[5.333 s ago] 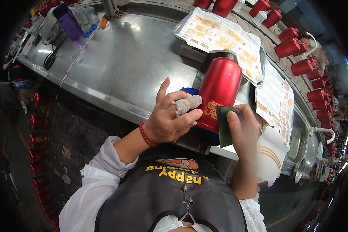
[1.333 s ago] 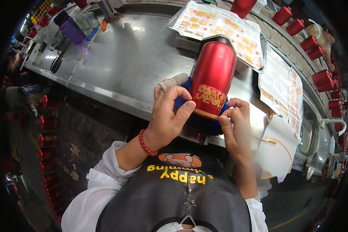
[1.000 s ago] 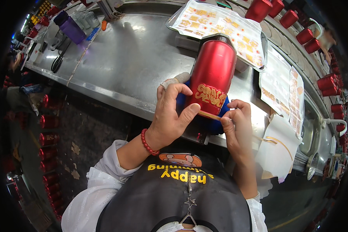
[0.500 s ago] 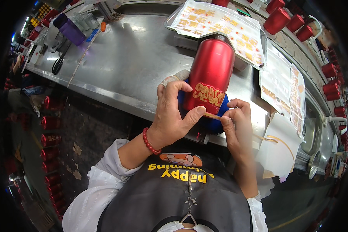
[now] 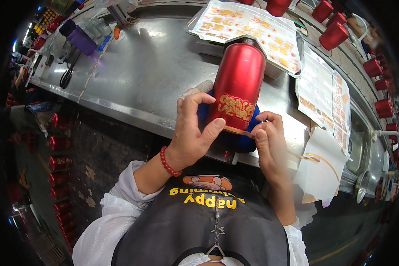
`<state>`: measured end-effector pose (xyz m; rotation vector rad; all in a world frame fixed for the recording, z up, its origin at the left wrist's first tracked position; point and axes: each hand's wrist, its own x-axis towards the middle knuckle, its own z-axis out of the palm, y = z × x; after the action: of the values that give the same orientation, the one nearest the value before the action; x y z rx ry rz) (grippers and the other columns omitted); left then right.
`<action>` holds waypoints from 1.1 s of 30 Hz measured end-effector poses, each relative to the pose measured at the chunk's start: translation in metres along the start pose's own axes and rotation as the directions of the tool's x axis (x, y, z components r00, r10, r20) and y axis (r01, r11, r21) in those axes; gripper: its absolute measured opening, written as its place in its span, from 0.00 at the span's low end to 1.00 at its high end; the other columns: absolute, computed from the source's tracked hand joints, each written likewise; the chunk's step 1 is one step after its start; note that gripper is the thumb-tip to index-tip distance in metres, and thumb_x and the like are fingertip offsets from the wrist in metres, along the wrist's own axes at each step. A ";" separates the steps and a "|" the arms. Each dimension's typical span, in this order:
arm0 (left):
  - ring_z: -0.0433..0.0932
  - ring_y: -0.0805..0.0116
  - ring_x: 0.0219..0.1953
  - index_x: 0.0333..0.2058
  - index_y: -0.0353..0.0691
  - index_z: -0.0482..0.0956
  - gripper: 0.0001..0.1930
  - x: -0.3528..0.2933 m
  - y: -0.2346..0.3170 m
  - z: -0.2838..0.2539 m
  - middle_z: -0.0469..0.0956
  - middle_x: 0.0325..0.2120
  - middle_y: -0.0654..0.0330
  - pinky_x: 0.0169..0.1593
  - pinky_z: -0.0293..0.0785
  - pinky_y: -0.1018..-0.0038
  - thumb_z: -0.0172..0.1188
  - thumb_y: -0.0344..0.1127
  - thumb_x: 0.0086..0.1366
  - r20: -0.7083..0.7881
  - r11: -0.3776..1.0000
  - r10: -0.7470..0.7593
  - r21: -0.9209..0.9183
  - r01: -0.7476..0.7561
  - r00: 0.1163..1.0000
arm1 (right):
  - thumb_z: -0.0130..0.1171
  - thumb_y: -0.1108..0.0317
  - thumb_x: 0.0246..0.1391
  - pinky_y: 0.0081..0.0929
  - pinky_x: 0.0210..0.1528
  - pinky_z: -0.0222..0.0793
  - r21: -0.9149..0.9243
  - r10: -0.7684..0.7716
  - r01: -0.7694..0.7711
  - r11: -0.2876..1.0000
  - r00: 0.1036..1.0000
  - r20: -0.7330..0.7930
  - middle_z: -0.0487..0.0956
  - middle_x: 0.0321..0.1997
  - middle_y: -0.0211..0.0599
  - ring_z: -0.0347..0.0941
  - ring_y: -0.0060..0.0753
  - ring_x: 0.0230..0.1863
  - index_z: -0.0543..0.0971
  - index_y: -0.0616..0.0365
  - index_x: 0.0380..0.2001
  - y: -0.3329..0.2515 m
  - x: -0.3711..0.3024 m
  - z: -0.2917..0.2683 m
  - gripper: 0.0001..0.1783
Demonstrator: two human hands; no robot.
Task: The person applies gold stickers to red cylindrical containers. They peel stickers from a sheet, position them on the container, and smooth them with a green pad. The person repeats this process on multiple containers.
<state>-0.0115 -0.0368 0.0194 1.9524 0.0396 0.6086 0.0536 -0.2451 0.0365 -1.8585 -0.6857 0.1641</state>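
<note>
Bottle [image 5: 240, 73], rounded, glossy, perhaps metal

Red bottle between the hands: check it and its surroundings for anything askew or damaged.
No damage shows on the red bottle. Two things look askew: the gold strip at its lower edge runs off it into the right hand, and the white sheet at right droops over the bench edge instead of lying flat.

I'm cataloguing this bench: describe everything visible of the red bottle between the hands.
The red bottle is glossy, round-shouldered, of unclear material. A gold ornament sits near its base edge, along which runs a gold strip. It lies neck-end away from the person, between blue supports. The left hand touches it; the right hand holds the strip's end.
</note>
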 end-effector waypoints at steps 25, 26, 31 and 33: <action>0.71 0.45 0.62 0.60 0.51 0.67 0.37 0.017 -0.007 -0.004 0.74 0.56 0.50 0.73 0.49 0.43 0.75 0.30 0.53 0.260 0.784 0.529 0.215 -0.582 0.808 | 0.63 0.68 0.61 0.34 0.58 0.65 0.021 0.038 -0.042 0.999 0.987 0.158 0.68 0.50 0.43 0.66 0.43 0.56 0.75 0.60 0.32 0.013 0.001 -0.020 0.08; 0.71 0.45 0.62 0.60 0.50 0.67 0.37 0.015 -0.011 -0.004 0.75 0.56 0.49 0.72 0.52 0.44 0.75 0.30 0.53 0.223 0.793 0.533 0.203 -0.574 0.816 | 0.63 0.68 0.61 0.35 0.58 0.64 0.026 0.045 -0.050 0.998 0.985 0.166 0.68 0.49 0.43 0.66 0.44 0.56 0.75 0.60 0.32 0.010 0.002 -0.021 0.08; 0.74 0.55 0.57 0.50 0.50 0.77 0.23 0.001 -0.019 -0.019 0.78 0.48 0.58 0.72 0.57 0.47 0.71 0.28 0.56 0.254 0.628 0.669 0.311 -0.714 0.699 | 0.61 0.68 0.62 0.34 0.57 0.65 0.058 0.062 -0.076 0.995 0.974 0.216 0.68 0.49 0.43 0.65 0.43 0.54 0.75 0.62 0.33 0.016 -0.001 -0.030 0.08; 0.73 0.64 0.56 0.42 0.54 0.81 0.16 0.000 -0.016 -0.021 0.79 0.44 0.64 0.75 0.51 0.48 0.70 0.28 0.56 0.275 0.551 0.723 0.324 -0.769 0.634 | 0.60 0.68 0.63 0.34 0.56 0.65 0.078 0.073 -0.094 0.992 0.967 0.244 0.68 0.49 0.43 0.65 0.43 0.53 0.75 0.62 0.33 0.023 -0.004 -0.035 0.09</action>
<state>-0.0161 -0.0119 0.0124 2.3934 -0.8656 1.1207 0.0736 -0.2810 0.0293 -1.7991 -0.7530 0.4744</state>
